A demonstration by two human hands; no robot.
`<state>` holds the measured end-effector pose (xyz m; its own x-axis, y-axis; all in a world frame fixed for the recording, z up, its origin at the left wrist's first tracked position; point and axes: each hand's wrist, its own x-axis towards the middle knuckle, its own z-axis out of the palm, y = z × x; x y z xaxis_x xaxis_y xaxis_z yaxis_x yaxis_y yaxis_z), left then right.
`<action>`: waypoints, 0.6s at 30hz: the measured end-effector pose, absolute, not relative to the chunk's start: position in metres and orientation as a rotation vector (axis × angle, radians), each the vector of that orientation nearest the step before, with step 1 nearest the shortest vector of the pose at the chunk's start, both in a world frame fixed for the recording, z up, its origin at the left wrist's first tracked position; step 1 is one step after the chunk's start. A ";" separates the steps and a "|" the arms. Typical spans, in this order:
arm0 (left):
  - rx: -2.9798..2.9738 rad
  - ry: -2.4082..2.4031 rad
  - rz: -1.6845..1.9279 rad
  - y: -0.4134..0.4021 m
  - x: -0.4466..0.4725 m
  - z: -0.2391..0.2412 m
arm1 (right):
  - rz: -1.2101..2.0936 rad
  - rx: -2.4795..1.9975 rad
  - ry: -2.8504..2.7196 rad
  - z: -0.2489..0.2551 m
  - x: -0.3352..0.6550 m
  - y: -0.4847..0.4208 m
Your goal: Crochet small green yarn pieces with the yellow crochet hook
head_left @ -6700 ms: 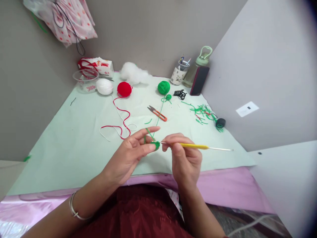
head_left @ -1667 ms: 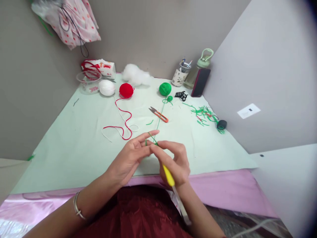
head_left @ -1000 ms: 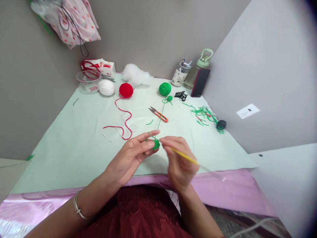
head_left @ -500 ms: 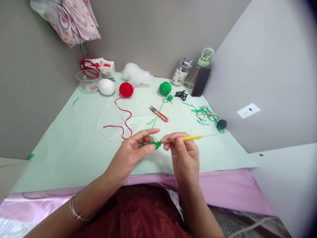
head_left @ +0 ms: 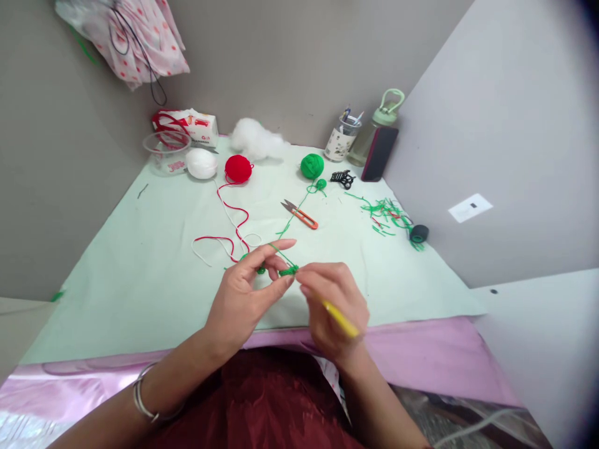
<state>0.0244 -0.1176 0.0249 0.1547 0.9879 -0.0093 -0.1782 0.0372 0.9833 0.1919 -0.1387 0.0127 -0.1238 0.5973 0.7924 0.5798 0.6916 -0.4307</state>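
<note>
My left hand [head_left: 248,287] pinches a small green crochet piece [head_left: 289,270] between thumb and fingers, its index finger stretched out with green yarn running over it. That strand leads back to the green yarn ball [head_left: 312,166]. Close on the right, my right hand [head_left: 334,305] is closed around a crochet hook with a yellow handle [head_left: 340,319], tilted with its handle end toward me. The hook's tip is hidden by my fingers at the edge of the green piece. Orange-handled thread snips [head_left: 300,215] lie beyond my hands.
Red [head_left: 238,169] and white [head_left: 201,164] yarn balls trail strands on the left. Behind them are a clear plastic tub [head_left: 167,153] and white stuffing [head_left: 259,140]. To the right stand a pen cup [head_left: 341,142], a bottle [head_left: 369,140] and a phone [head_left: 380,154], near green yarn scraps [head_left: 387,213].
My right hand has turned, swinging the hook's handle from pointing right to pointing down toward me. The green piece has tilted and shifted slightly left with my left hand.
</note>
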 end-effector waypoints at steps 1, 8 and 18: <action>1.034 0.936 1.143 -0.118 0.025 0.025 | -0.098 -0.932 -1.819 0.010 0.191 -0.139; 0.551 0.677 0.924 -0.110 0.023 0.027 | 0.434 -0.894 -1.373 0.011 0.191 -0.135; 0.741 0.767 1.060 -0.116 0.031 0.029 | 0.418 -0.921 -1.472 0.009 0.183 -0.133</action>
<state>0.0308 -0.1159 0.0291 0.2933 0.9379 -0.1852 -0.4689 0.3100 0.8271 0.1831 -0.1331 0.0093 0.1096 0.7445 0.6586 0.2873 0.6106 -0.7380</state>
